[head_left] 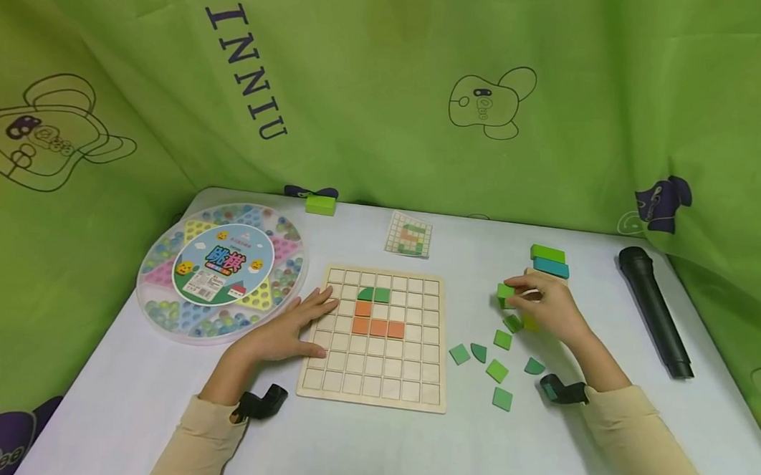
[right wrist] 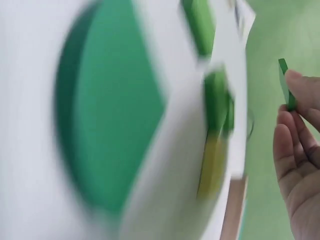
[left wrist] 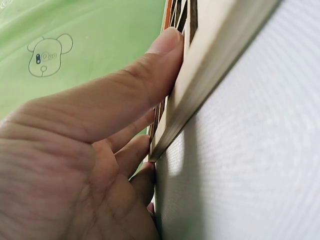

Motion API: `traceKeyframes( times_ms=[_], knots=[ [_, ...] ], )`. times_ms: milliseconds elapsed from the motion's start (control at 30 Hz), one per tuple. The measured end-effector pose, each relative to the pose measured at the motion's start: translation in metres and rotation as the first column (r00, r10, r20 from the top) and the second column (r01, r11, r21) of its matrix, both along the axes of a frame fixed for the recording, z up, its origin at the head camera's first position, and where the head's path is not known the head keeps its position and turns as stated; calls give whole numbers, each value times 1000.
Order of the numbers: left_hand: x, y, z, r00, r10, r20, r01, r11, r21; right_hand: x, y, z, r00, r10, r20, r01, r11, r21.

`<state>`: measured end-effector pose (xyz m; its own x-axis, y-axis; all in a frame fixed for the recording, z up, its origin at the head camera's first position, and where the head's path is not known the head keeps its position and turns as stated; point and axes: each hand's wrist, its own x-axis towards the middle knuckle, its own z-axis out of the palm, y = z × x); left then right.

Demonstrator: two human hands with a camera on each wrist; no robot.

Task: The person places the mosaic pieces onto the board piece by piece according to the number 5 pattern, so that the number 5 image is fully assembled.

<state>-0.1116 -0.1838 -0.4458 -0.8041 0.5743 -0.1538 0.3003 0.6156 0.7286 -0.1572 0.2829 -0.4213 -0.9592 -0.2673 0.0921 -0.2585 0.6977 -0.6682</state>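
Green printed cloth [head_left: 375, 86] stands behind a white surface [head_left: 356, 451]; places below are taken from the grid board [head_left: 373, 380], as seen in the head view.

Held item: one green piece [right wrist: 285, 85], thin in the right wrist view, in the air to the right of the board. Right hand [head_left: 548, 304]: thumb and fingers clamped on this piece in a pinch, forearm reaching in from the near right of the board. Left hand [head_left: 278, 336]: at the board's left edge, fingers apart and extended, tips touching the rim; thumb tip rests on the rim too, spread toward the near side.

On the board, 6 pieces: 2 green (one quarter-round, one square [head_left: 382, 295]) and 4 orange squares [head_left: 378, 328].

Right of the board, loose: 2 green quarter-rounds [head_left: 478, 352], 4 green squares [head_left: 497, 370] lying flat, 1 tilted green piece [head_left: 513, 323] next to 1 yellow piece [head_left: 530, 323], partly hidden by the right hand. Exact count under that hand: cannot tell.

Far right of the board: 1 green block [head_left: 548, 253], 1 blue block [head_left: 550, 267]. Farther right: 1 black microphone [head_left: 656, 313].

Beyond the board: 1 pattern card [head_left: 409, 234]; 1 lime block [head_left: 320, 205] to its left.

Left of the board: 1 round marble-game case [head_left: 224, 265].
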Motion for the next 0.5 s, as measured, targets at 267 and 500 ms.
traceKeyframes(
  times_ms=[267, 500],
  knots=[
    [1, -1, -1, 1000, 2, -1, -2, 1000, 0, 1, -65, 5, 991, 126, 34, -124, 989, -78],
    [0, 0, 0, 1000, 2, -4, -2, 1000, 2, -12, -116, 0, 972, 223, 77, -218, 974, -63]
  ],
)
